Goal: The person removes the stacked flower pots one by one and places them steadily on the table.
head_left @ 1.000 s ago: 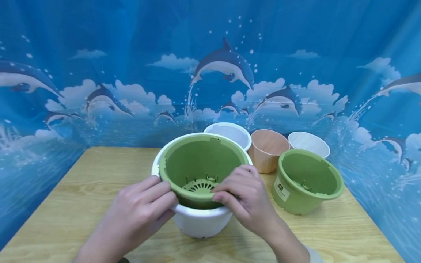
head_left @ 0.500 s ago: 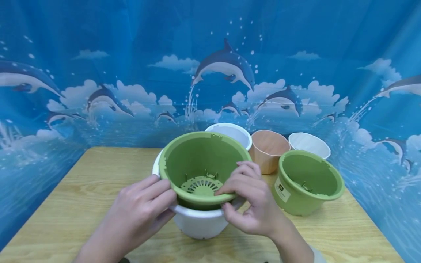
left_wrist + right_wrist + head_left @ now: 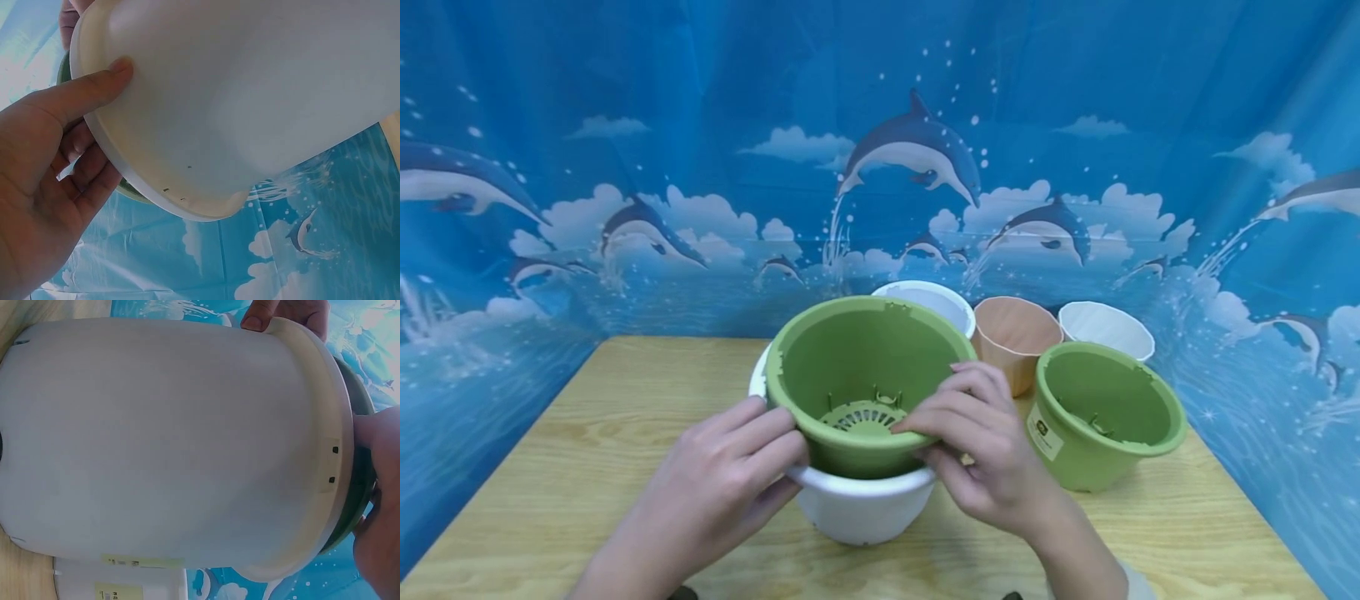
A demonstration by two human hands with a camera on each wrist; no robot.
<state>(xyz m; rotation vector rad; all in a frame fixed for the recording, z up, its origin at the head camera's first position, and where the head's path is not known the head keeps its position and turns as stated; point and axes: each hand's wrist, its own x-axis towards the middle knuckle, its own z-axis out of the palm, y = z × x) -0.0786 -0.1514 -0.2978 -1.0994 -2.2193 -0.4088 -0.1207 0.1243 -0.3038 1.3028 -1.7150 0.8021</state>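
A green flowerpot (image 3: 868, 346) with a slotted base stands partly inside a white flowerpot (image 3: 861, 510), its rim raised above the white one. At the near right, my right hand (image 3: 988, 446) pinches the green rim, fingers over the top and thumb beneath it. On the near left, my left hand (image 3: 722, 467) holds the white rim. The left wrist view shows the left thumb (image 3: 100, 90) pressed on the white pot's outer wall, with the fingers behind the rim. In the right wrist view the green pot (image 3: 356, 500) sticks out past the white rim.
To the right stands another green pot (image 3: 1097, 417) with a label. Behind are a white pot (image 3: 925, 296), an orange faceted pot (image 3: 1015, 329) and a white faceted pot (image 3: 1105, 329). A dolphin-print curtain (image 3: 880, 208) surrounds the wooden table (image 3: 625, 417).
The green pot has risen within the white pot and shifted slightly right. My right thumb has moved from the rim's top to beneath it. The left hand keeps its place.
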